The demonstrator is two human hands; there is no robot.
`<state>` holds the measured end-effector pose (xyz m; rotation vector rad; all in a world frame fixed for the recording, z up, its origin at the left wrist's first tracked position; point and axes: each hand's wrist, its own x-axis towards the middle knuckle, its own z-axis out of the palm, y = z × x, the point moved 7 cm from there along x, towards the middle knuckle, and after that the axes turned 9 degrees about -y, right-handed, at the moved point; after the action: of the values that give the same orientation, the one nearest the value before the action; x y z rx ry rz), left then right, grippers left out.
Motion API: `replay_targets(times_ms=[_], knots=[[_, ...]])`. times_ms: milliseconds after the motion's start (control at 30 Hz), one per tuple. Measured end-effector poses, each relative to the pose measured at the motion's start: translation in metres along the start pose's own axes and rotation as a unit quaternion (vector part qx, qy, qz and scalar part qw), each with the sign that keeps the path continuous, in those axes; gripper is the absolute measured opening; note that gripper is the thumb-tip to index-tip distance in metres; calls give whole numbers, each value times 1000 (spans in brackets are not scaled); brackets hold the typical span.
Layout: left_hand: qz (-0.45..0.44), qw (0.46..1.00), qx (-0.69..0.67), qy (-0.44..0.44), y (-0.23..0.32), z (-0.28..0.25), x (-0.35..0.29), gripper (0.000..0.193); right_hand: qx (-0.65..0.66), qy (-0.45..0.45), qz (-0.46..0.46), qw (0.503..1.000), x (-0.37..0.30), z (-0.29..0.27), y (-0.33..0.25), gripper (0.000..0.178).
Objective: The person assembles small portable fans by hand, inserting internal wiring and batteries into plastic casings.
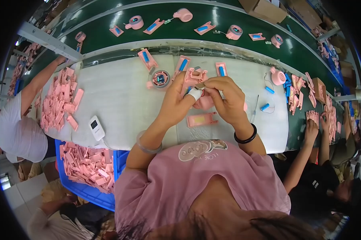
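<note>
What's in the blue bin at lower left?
The blue bin holds a heap of pink plastic parts. The heap's lower layers and the floor beneath them are covered, so can't be seen.

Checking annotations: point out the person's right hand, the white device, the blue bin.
Right hand (230, 99), head view: back of the hand.
White device (97, 131), head view: lower part of its face.
Blue bin (88, 198), head view: wall nearest picture bottom.
</note>
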<state>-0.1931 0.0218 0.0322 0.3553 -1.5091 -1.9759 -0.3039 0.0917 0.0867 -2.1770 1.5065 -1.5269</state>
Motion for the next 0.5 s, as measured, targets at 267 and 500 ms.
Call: replay_targets(times_ms=[267, 500], knots=[[10, 996, 80, -28, 7, 7, 0, 41, -4, 16, -23, 1000, -3, -3, 2, 19], [33, 986, 154, -48, 5, 5, 0, 39, -16, 25, -42, 999, -3, -3, 3, 20]])
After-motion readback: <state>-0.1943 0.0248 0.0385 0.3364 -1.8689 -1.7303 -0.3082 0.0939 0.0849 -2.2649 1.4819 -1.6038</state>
